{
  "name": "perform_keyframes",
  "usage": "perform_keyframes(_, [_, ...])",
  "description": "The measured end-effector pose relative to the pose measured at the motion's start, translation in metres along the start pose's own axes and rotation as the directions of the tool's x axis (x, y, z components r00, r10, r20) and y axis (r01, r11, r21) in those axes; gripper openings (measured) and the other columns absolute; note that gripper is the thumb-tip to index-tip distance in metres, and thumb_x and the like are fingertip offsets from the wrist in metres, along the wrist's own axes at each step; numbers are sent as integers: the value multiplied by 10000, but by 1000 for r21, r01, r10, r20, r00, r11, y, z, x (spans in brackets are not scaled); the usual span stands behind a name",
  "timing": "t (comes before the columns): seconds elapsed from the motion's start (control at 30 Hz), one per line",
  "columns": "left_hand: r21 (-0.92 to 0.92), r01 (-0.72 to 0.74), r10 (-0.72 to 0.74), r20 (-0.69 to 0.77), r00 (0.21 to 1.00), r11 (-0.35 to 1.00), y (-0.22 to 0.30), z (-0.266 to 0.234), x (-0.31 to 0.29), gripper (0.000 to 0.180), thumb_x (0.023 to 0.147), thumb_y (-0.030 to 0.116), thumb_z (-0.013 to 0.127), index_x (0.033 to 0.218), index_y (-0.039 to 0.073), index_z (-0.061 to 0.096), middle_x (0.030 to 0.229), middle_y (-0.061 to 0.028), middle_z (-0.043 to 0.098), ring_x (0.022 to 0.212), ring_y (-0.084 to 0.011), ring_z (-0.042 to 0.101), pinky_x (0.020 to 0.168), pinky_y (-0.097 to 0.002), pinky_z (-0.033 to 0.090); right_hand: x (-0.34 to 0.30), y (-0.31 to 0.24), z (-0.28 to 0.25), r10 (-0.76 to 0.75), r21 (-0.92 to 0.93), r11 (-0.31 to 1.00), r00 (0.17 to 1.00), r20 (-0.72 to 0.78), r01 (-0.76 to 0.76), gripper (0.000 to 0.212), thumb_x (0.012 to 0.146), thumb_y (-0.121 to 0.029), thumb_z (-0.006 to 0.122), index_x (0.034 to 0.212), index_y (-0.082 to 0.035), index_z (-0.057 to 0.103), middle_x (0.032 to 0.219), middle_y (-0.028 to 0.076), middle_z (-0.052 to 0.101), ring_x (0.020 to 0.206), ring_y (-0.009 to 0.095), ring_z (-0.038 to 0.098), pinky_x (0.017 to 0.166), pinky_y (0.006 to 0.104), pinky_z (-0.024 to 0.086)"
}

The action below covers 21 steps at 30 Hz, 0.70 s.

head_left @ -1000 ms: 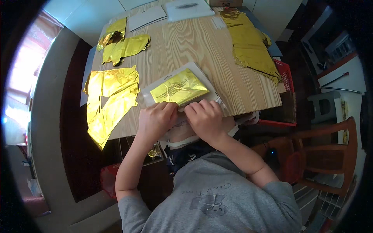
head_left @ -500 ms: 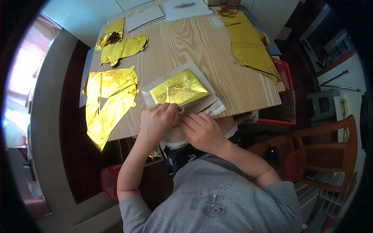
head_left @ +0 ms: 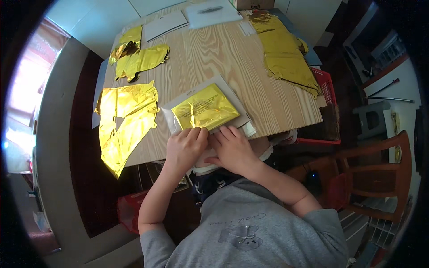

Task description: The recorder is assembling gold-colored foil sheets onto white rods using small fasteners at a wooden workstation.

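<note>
A folded gold foil balloon (head_left: 206, 106) lies in a clear plastic bag (head_left: 169, 119) with a white card (head_left: 229, 92) behind it, near the table's front edge. My left hand (head_left: 187, 145) has its fingers curled over the near edge of the bag, closed on it. Just beside it, my right hand (head_left: 233, 149) rests with fingers stretched out and thumb apart, the fingertips at the bag's near edge. Under the right side of the bag, more white card or plastic edges (head_left: 248, 129) stick out.
Flat gold foil balloons lie at the left (head_left: 127, 120), the back left (head_left: 138, 61) and the right (head_left: 286, 51) of the wooden table (head_left: 187, 58). White cards (head_left: 166, 24) and a stack of translucent bags (head_left: 213, 12) sit at the back. A red basket (head_left: 325, 82) stands below the right edge.
My right hand has shifted slightly forward, and its fingers and thumb have spread. My left hand has moved a little right and nearer to me, still on the bag's edge.
</note>
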<state>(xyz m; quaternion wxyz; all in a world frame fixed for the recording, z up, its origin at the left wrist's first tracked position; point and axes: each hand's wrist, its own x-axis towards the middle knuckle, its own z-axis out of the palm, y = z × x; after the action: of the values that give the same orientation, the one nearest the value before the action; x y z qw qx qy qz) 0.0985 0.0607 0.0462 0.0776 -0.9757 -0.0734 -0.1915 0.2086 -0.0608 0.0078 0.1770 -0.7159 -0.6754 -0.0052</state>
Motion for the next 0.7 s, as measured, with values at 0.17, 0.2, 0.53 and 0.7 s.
perform_keyframes(0.17, [-66, 45, -43, 23, 999, 997, 1, 2, -7, 142, 716, 145, 647, 814, 91, 560, 783, -16, 589, 724, -162, 606, 574, -292, 493, -29, 7, -18, -175, 58, 981, 975, -141, 184, 437, 728, -343, 669, 1019, -21, 619, 1110, 75, 584, 1103, 248, 501, 942, 373, 383])
perform_keyframes(0.2, [-112, 63, -60, 29, 998, 992, 2, 0, -8, 163, 724, 133, 650, 867, 86, 587, 829, -23, 615, 767, -172, 615, 599, -297, 500, -33, 12, -26, -166, 139, 972, 974, -152, 188, 407, 732, -324, 669, 1012, -33, 624, 1073, 74, 599, 1048, 240, 533, 906, 365, 407])
perform_keyframes(0.53, [-200, 91, -67, 124, 990, 976, -23, 14, 45, 535, 821, 348, 561, 1276, 88, 455, 1356, -155, 394, 1295, -350, 308, 1050, -469, 253, 28, 139, -70, 134, 226, 971, 956, -262, -74, 168, 802, -157, 604, 920, -48, 656, 911, 122, 646, 859, 298, 607, 755, 362, 484])
perform_keyframes(0.7, [-196, 36, 13, 244, 970, 980, -31, 48, 44, 656, 836, 563, 447, 1372, 193, 366, 1415, -151, 320, 1323, -416, 213, 1041, -608, 106, 98, 235, -46, 148, 19, 989, 951, -271, -148, 167, 832, -174, 525, 899, -85, 649, 931, 92, 631, 877, 279, 597, 747, 392, 490])
